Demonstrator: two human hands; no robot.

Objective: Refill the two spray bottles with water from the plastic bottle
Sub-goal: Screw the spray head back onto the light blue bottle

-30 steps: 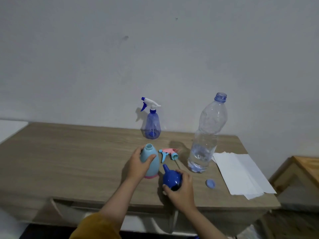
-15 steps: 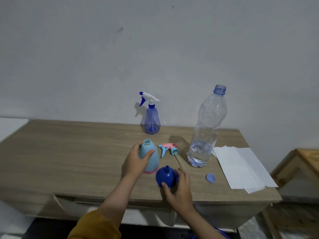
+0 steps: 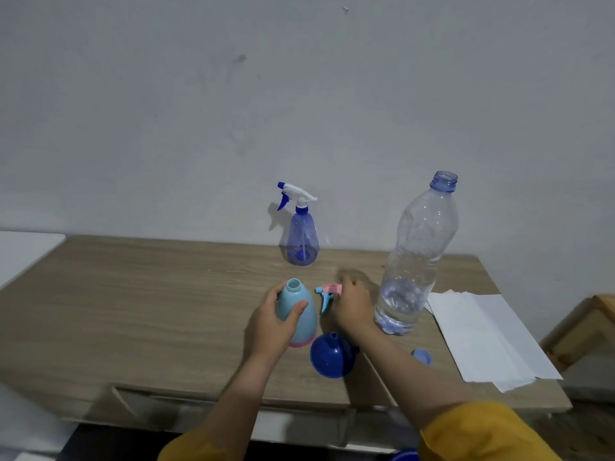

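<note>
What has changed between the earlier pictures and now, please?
The right hand let go of the dark blue plastic funnel, which now stands spout up on the wooden table, and moved forward to the pink and light blue spray trigger head. Whether it grips the head is hidden. The left hand holds the open light blue spray bottle as before. The other things stayed put.

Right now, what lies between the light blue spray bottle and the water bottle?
In the head view, the pink trigger head with the right hand on it separates the light blue spray bottle from the water bottle.
</note>
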